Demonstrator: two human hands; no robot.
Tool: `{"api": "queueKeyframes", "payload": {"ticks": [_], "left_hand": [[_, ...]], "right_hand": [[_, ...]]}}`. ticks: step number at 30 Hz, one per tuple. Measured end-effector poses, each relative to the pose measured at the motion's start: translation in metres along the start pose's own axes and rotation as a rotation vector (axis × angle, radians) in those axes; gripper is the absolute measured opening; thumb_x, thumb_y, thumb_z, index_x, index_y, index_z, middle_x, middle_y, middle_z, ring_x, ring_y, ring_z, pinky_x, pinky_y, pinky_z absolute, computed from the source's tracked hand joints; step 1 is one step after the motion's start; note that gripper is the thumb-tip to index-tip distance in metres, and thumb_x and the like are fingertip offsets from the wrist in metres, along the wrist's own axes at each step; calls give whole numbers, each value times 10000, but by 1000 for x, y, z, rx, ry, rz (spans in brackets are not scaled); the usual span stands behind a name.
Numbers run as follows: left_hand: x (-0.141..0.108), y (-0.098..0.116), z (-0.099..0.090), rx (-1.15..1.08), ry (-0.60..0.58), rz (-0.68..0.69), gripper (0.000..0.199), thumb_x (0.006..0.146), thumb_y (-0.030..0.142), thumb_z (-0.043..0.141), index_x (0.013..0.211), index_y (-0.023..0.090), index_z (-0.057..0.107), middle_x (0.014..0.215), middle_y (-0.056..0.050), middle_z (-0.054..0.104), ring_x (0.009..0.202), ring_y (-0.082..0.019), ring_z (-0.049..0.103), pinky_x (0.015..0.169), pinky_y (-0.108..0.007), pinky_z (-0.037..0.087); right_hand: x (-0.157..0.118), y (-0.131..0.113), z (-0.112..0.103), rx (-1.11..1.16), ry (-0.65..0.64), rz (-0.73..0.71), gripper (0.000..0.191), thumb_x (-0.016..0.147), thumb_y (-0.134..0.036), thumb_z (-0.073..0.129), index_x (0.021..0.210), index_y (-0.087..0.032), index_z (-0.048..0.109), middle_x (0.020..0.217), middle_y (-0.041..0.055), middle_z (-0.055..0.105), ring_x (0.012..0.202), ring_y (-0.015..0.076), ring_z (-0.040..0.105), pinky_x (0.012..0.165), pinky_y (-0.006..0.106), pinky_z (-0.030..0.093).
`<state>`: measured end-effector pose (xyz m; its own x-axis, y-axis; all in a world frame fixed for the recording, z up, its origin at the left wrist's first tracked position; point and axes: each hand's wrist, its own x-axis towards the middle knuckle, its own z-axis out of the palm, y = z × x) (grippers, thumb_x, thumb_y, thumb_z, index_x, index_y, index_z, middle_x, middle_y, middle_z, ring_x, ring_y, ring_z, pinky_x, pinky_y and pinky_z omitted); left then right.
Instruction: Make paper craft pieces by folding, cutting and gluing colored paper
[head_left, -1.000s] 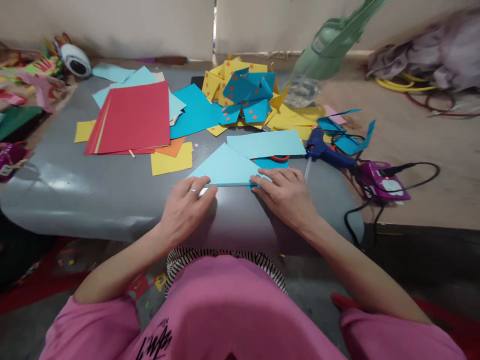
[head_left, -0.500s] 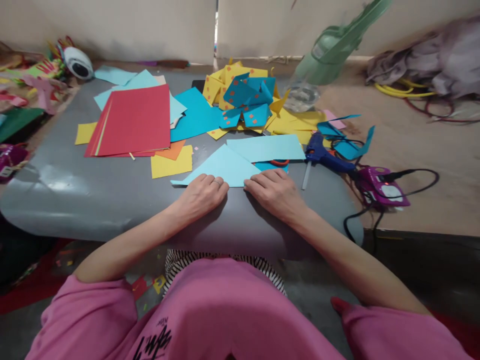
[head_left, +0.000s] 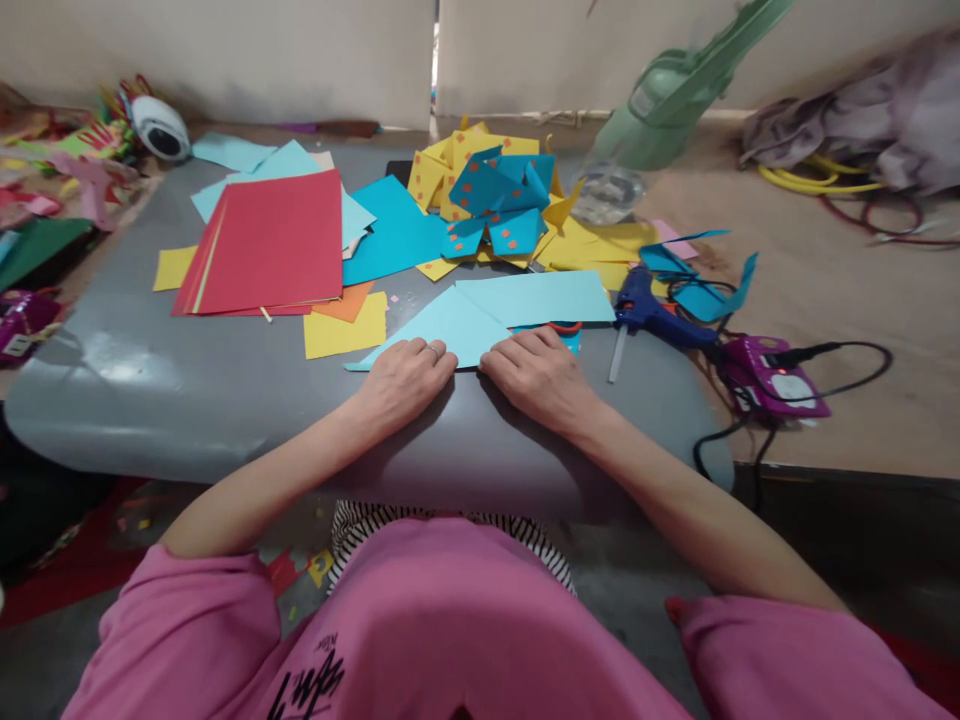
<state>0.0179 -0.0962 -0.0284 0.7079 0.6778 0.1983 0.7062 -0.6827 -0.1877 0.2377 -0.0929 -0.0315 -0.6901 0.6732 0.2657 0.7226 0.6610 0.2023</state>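
Note:
A light blue sheet of paper (head_left: pixel 454 322), folded into a triangle, lies on the grey table (head_left: pixel 247 400) with its long edge towards me. My left hand (head_left: pixel 409 382) is closed on that near edge, its fingers curled and a ring on one of them. Closed on the same edge a short way to the right is my right hand (head_left: pixel 534 378). Both thumbs are mostly hidden. Just beyond, a light blue paper strip (head_left: pixel 540 297) touches the triangle. Orange-red scissor handles (head_left: pixel 568 327) peek out between the strip and my right hand.
Red paper sheets (head_left: pixel 274 240) are stacked at the left, near a yellow piece (head_left: pixel 341 335). Dotted yellow and blue paper figures (head_left: pixel 499 190) stand at the back. At right lie a blue glue gun (head_left: pixel 660 318) and a purple power socket (head_left: pixel 776 375) with cables.
My right hand has slid slightly left along the folded edge, closer to my left hand. The left hand has hardly moved, and the view has shifted a little.

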Motion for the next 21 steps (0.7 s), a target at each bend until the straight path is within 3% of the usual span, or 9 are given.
{"api": "queueKeyframes", "payload": {"ticks": [5,15,21], "left_hand": [[1,-2,2,-9,6,-16,279,972,46,405,841,155,626,759,-83,640,731,-220,595,603,-331,361],[4,-4,10,-78,41,-74,315,1022,170,406,825,150,650,782,-95,654,744,-220,581,654,-335,390],[7,-8,13,-188,-22,-205,218,1012,282,528,899,153,662,848,-74,670,812,-206,604,679,-305,403]], "right_hand": [[-2,4,8,105,20,35,276,1036,-239,456,951,-242,719,928,44,734,883,218,522,812,372,303],[1,5,4,256,-44,141,312,1048,-374,447,951,-223,702,967,65,736,889,227,547,823,386,305],[4,3,2,303,-69,227,330,1050,-390,416,959,-217,682,972,84,716,921,246,544,841,404,288]]}}
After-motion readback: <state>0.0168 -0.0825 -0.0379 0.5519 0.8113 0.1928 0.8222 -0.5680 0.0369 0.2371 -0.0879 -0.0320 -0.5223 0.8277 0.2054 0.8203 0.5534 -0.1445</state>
